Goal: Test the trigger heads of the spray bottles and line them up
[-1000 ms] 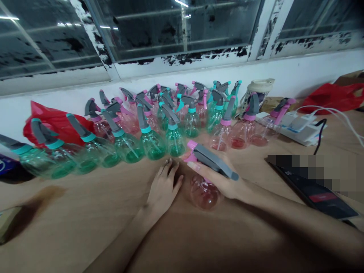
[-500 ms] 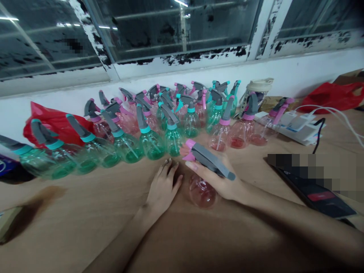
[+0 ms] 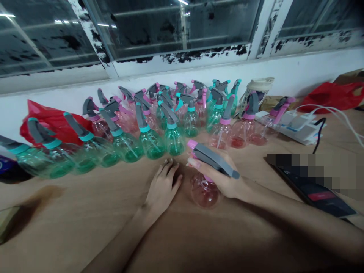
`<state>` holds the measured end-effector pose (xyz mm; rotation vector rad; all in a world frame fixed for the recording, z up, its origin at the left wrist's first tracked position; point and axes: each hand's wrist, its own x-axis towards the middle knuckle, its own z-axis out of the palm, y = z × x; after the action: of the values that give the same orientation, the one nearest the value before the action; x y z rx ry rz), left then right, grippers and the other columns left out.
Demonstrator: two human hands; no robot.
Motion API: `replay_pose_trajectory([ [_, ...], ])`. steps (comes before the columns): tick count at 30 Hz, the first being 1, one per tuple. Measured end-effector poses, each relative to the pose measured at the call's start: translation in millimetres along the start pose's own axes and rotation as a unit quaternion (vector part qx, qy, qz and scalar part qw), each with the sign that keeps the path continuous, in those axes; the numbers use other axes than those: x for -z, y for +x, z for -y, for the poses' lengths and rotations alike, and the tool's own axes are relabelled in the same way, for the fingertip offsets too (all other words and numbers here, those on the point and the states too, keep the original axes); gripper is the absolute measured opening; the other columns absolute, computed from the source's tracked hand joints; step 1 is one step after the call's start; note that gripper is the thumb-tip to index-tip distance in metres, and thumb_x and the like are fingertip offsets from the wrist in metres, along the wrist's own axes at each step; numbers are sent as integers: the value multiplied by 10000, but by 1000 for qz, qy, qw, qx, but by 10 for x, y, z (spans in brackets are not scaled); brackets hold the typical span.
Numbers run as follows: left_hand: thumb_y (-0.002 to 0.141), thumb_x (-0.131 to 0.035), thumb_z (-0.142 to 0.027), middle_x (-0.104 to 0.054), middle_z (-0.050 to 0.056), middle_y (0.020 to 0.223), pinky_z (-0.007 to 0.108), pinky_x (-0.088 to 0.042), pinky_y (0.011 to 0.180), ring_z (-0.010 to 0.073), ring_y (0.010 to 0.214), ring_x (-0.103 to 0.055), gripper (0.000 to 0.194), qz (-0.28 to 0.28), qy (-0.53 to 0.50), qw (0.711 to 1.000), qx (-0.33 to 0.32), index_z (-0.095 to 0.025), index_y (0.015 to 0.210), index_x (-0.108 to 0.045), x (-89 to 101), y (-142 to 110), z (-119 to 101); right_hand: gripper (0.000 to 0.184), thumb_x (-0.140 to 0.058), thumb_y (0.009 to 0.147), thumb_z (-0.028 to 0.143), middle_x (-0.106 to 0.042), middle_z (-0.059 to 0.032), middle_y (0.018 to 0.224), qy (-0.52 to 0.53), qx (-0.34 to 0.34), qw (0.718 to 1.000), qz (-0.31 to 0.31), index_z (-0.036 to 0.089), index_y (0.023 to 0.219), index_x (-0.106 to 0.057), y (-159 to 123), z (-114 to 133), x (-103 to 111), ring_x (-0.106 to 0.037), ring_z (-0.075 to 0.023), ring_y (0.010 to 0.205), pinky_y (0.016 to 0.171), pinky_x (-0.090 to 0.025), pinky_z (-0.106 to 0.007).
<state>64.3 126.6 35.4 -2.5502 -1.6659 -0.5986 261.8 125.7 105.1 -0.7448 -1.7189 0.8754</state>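
My right hand [image 3: 224, 178] is wrapped round the neck and trigger of a pink spray bottle [image 3: 205, 194] with a grey and pink spray head, its nozzle pointing away to the left. The bottle's base appears to rest on the wooden table [image 3: 108, 220]. Flat on the wood, just left of that bottle, lies my left hand [image 3: 162, 185], fingers stretched out and holding nothing. Beyond its fingertips stands a green spray bottle [image 3: 174, 142], one of a row of several. Three pink spray bottles, among them one with an upright head [image 3: 221, 134], stand beyond my right hand.
More pink and green spray bottles crowd against the white wall. Red plastic bags [image 3: 59, 125] lie at left and far right. A cup [image 3: 257, 91], a white power strip [image 3: 301, 129] with cables and a phone [image 3: 315, 189] are on the right; a dark bottle [image 3: 13, 168] lies at far left.
The spray bottle's head dips slightly left and then returns right, with my right hand staying round it. The trigger fingers shift a little. My left hand stays in place.
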Motion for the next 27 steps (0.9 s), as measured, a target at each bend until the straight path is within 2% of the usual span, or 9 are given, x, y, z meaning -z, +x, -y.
replay_pose_trajectory([
  [4, 929, -469, -248, -562, 117, 1264, 467, -426, 994, 280, 1241, -465, 298, 1, 4, 1000, -2, -155, 1206, -527, -1, 1, 1, 153, -606, 828, 266, -480, 57, 622, 1, -10, 1000, 6, 217, 710, -521, 0, 19, 10, -459, -91, 556, 538, -397, -250],
  [7, 928, -474, -240, -559, 132, 1265, 463, -434, 986, 286, 1236, -470, 305, -3, 15, 1000, -5, -139, 1211, -523, -17, 1, 8, 63, -607, 830, 269, -569, 33, 720, 7, 2, 1000, 18, 221, 804, -575, 7, 33, 24, -543, -113, 661, 656, -450, -272],
  [9, 928, -476, -244, -556, 138, 1268, 465, -438, 980, 290, 1239, -466, 312, -10, 22, 1000, -6, -137, 1218, -519, -32, -2, 13, 105, -608, 831, 301, -621, 6, 820, 6, 9, 1000, 18, 223, 900, -599, 12, 33, 25, -586, -139, 757, 718, -467, -295],
  [11, 929, -476, -251, -553, 134, 1275, 468, -431, 985, 288, 1241, -464, 311, -14, 26, 1000, -4, -146, 1219, -518, -46, -5, 16, 175, -627, 817, 339, -627, 6, 801, -13, 15, 1000, 9, 222, 945, -607, 16, 28, 16, -591, -146, 754, 692, -473, -294],
  [15, 934, -467, -257, -532, 138, 1311, 476, -387, 1025, 286, 1254, -453, 305, -15, 33, 999, 0, -148, 1213, -528, -60, -11, 12, 256, -695, 755, 377, -571, 36, 681, -67, 27, 997, -16, 212, 943, -642, 16, 21, -15, -513, -109, 595, 553, -428, -262],
  [18, 932, -470, -250, -512, 157, 1333, 453, -372, 1042, 288, 1264, -445, 315, -5, 40, 999, 0, -119, 1211, -538, -63, -9, 2, 422, -730, 722, 383, -599, 31, 780, -57, -17, 998, -4, 234, 1099, -614, -11, 28, -7, -429, -72, 514, 487, -398, -241],
  [20, 927, -479, -240, -513, 171, 1330, 433, -372, 1044, 293, 1269, -440, 323, 2, 45, 999, -1, -98, 1209, -546, -63, -6, -4, 583, -751, 702, 361, -620, 21, 911, -41, -56, 997, 20, 286, 1235, -528, -35, 50, 33, -443, -63, 520, 489, -417, -230],
  [24, 937, -456, -245, -521, 180, 1318, 417, -388, 1032, 298, 1274, -436, 324, 9, 49, 999, -5, -83, 1199, -558, -61, 0, -6, 770, -772, 669, 341, -533, -19, 1250, -33, -86, 991, 98, 368, 1336, -388, -54, 153, 191, -599, -140, 795, 685, -522, -300],
  [27, 948, -428, -263, -519, 158, 1324, 432, -388, 1029, 285, 1268, -443, 319, 5, 49, 999, -7, -114, 1199, -555, -60, 3, -2, 874, -771, 663, 360, -456, -48, 1358, -73, -86, 979, 172, 354, 1394, -293, -60, 210, 334, -564, -238, 1080, 878, -496, -400],
])
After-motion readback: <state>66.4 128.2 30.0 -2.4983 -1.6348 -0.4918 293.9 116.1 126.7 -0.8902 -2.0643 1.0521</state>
